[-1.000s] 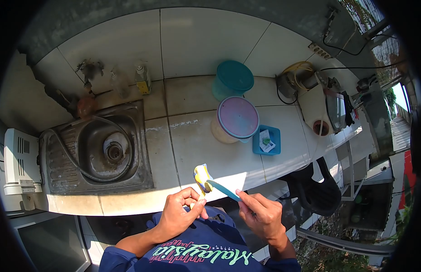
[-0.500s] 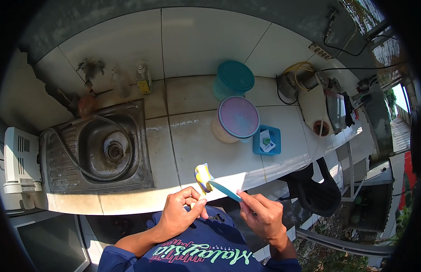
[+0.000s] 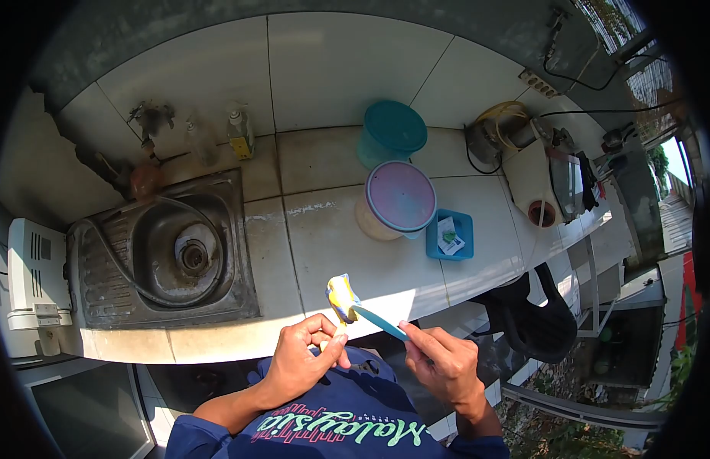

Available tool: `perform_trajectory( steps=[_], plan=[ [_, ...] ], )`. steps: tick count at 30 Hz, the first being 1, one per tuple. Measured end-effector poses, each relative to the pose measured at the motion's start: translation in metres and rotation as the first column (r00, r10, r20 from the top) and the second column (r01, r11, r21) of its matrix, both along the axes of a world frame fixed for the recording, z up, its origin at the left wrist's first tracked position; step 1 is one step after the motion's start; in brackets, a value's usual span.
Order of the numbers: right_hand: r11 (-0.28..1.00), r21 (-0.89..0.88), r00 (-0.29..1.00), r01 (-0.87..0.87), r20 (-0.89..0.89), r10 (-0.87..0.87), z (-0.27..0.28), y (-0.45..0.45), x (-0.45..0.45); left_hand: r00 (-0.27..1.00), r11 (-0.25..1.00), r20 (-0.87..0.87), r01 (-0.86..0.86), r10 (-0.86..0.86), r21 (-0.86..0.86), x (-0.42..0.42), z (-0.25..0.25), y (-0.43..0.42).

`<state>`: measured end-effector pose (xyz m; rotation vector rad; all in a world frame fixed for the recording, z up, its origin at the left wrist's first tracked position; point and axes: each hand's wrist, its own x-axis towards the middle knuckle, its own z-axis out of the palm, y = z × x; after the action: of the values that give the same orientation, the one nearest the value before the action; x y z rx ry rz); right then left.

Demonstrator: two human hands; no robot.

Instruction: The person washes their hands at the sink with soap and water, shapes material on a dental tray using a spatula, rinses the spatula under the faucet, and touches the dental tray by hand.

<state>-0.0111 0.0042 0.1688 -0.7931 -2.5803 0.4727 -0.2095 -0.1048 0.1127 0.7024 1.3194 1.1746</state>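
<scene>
My left hand [image 3: 309, 353] is closed, thumb against fingers, round the thin pale-yellow handle of a small stick-like thing. Its yellow, white and blue head [image 3: 341, 297] points up and away from me, over the counter's front edge; I cannot make out its exact kind. In my right hand [image 3: 441, 364] is a flat light-blue blade-like tool [image 3: 381, 320], pinched between thumb and fingers. The tip of the blue tool meets or overlaps the side of the patterned head, near a dark patch. Both hands are in front of the dark blue shirt.
A steel sink [image 3: 160, 252] with a hose is set in the tiled counter [image 3: 324, 222] at left. Bottles [image 3: 240, 136] stand behind it. Further right are a teal-lidded tub [image 3: 395, 126], a pink-lidded tub [image 3: 401, 196], a small blue basket [image 3: 462, 252] and a black chair [image 3: 535, 321].
The view has shifted very slightly. Both hands keep their grips, and the blue tool stays against the patterned head with hardly any visible movement.
</scene>
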Motion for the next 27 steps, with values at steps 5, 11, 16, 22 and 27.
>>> perform_trajectory(
  steps=[5, 11, 16, 22, 27],
  plan=[
    [1.0, 0.004, 1.0, -0.009, -0.008, 0.009, -0.0005, 0.0009, -0.0003, 1.0, 1.0, -0.011, 0.004, -0.004, 0.003, 0.0001, -0.0002, 0.0006],
    [1.0, 0.016, 0.999, 0.018, -0.033, -0.017, -0.0035, 0.0025, -0.0008, 1.0, 1.0, 0.0, -0.009, 0.009, 0.003, 0.0004, -0.0008, 0.0002],
    [1.0, 0.019, 1.0, 0.015, -0.028, -0.015, -0.0049, 0.0033, -0.0005, 1.0, 1.0, -0.008, -0.018, 0.018, 0.016, -0.0004, -0.0019, -0.0004],
    [1.0, 0.003, 1.0, 0.007, -0.008, -0.007, -0.0025, 0.0019, -0.0023, 1.0, 1.0, -0.015, -0.015, 0.015, 0.013, -0.0012, -0.004, -0.0007],
    [1.0, -0.009, 1.0, -0.001, -0.008, 0.0, -0.0033, 0.0015, -0.0025, 1.0, 1.0, -0.005, -0.021, 0.021, 0.009, -0.0008, -0.003, -0.0006]
  ],
)
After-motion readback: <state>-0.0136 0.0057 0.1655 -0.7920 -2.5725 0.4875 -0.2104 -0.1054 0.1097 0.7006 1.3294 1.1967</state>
